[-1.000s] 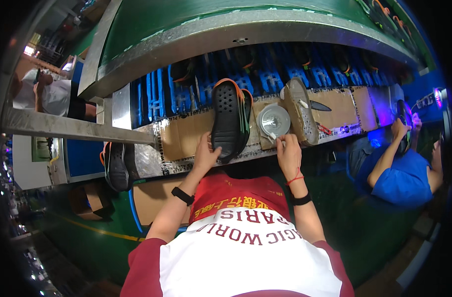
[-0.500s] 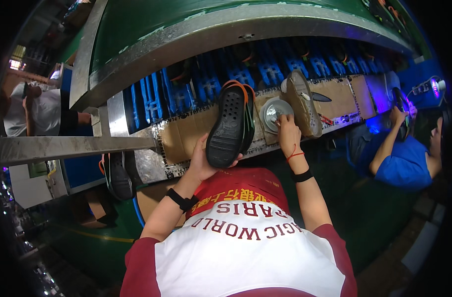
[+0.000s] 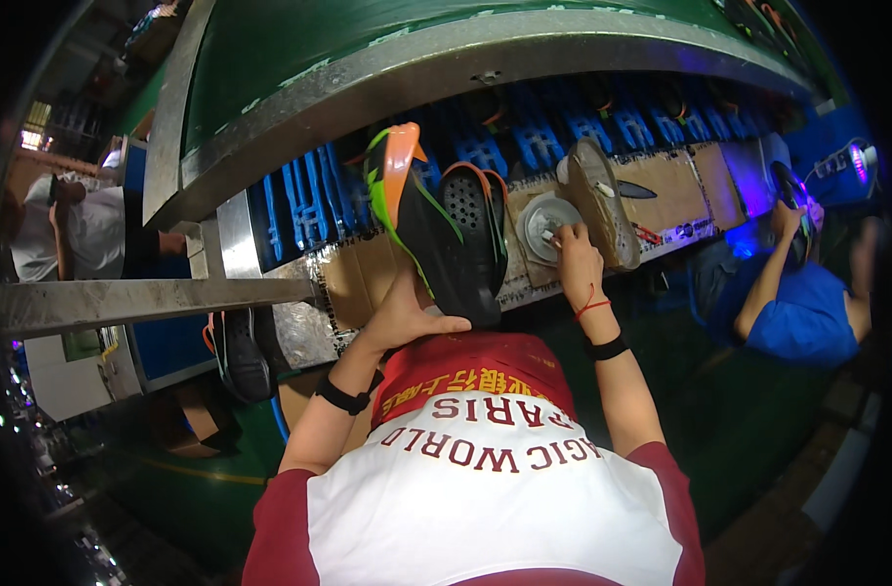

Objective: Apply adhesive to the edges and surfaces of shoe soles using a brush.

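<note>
My left hand (image 3: 405,314) grips a black shoe sole (image 3: 434,256) with green edging and an orange end, its thumb across the near end. The sole stands tilted, turned edge-on. Right beside it is another black sole (image 3: 468,207) with a pattern of small holes and an orange rim. My right hand (image 3: 580,262) is closed in a pinch at the rim of a round, pale bowl (image 3: 536,217). A small whitish thing shows at its fingertips, too small to name. A tall beige sole-shaped piece (image 3: 602,210) leans just right of the bowl.
Cardboard (image 3: 675,195) covers the narrow bench, with a dark blade-shaped tool (image 3: 636,190) on it. Blue racks (image 3: 534,137) line the back beneath a metal-edged green conveyor (image 3: 446,44). Another sole (image 3: 241,356) hangs at left. A person in blue (image 3: 797,313) works at right.
My left hand has turned the sole, so its green and orange side now shows beside the other one. My right hand stays at the bowl, shifted slightly.
</note>
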### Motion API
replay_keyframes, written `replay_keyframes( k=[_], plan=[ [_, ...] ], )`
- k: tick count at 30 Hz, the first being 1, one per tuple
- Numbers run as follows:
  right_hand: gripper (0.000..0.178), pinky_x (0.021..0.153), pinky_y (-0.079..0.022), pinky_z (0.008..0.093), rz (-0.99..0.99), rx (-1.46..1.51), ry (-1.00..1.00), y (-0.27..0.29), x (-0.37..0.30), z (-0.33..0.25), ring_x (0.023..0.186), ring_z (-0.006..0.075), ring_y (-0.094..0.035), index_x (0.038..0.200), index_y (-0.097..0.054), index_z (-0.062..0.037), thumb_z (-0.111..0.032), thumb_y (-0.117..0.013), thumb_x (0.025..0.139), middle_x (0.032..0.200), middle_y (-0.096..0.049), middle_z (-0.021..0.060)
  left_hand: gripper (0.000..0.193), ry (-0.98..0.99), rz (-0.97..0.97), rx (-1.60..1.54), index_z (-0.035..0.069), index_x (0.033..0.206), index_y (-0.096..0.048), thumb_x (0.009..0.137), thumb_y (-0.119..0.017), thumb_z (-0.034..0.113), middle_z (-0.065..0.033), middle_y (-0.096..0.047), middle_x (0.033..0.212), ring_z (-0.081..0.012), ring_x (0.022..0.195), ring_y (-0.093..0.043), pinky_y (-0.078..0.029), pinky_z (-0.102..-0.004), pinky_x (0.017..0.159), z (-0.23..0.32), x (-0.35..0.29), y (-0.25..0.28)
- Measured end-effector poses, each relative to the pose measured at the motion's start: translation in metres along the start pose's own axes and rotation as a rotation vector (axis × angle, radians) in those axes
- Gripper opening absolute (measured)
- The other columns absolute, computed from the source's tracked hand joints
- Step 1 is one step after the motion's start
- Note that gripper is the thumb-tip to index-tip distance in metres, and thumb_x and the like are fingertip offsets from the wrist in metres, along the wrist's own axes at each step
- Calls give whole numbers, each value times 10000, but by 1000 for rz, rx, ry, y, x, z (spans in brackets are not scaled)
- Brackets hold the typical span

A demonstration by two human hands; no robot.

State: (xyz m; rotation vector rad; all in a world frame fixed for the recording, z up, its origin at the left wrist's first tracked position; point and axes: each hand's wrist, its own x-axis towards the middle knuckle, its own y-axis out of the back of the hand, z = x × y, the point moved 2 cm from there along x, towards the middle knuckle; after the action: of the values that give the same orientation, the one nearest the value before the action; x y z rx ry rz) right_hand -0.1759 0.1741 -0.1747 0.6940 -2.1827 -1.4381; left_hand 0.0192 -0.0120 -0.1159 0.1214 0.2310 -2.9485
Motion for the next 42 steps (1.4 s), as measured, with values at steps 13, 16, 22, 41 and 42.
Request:
replay_keyframes(
  k=[13, 16, 22, 41, 42],
  plan=[
    [145, 611, -498, 321, 204, 581, 401, 133, -19, -77, 719, 266, -608, 864, -630, -31, 9, -668, 729, 910, -597, 108, 556, -261, 224, 226, 93, 1194, -477, 719, -743, 201, -96, -526, 1194, -183, 1161, -453, -275, -387, 1067, 52, 18, -15],
    [174, 550, -500, 309, 221, 541, 476, 132, -16, -81, 677, 256, -616, 872, -620, -39, -24, -691, 714, 911, -597, 102, 523, -309, 288, 161, 101, 1186, -466, 742, -721, 207, -97, -543, 1172, -169, 1166, -444, -215, -386, 1091, 52, 28, -22],
    [176, 521, -501, 329, 184, 412, 513, 136, -14, -88, 641, 277, -613, 897, -613, -46, -39, -677, 734, 913, -599, 100, 448, -578, 361, 548, 89, 1153, -445, 781, -676, 185, -139, -583, 1102, -172, 1134, -477, -199, -397, 1105, 64, 39, -18],
    [86, 617, -493, 268, -138, 855, 348, 143, -21, -95, 687, 204, -624, 849, -618, 40, 26, -633, 765, 829, -640, 121, 680, -1092, 180, 690, 40, 1363, -186, 800, -557, -48, -199, -317, 1220, -324, 1025, -556, -502, -442, 889, 64, 40, -18],
    [86, 616, -492, 265, -143, 874, 334, 141, -22, -94, 685, 197, -623, 849, -620, 42, 22, -633, 767, 833, -642, 123, 680, -1091, 180, 690, 40, 1363, -186, 800, -557, -48, -199, -317, 1220, -324, 1025, -556, -502, -442, 889, 64, 41, -18]
  ],
)
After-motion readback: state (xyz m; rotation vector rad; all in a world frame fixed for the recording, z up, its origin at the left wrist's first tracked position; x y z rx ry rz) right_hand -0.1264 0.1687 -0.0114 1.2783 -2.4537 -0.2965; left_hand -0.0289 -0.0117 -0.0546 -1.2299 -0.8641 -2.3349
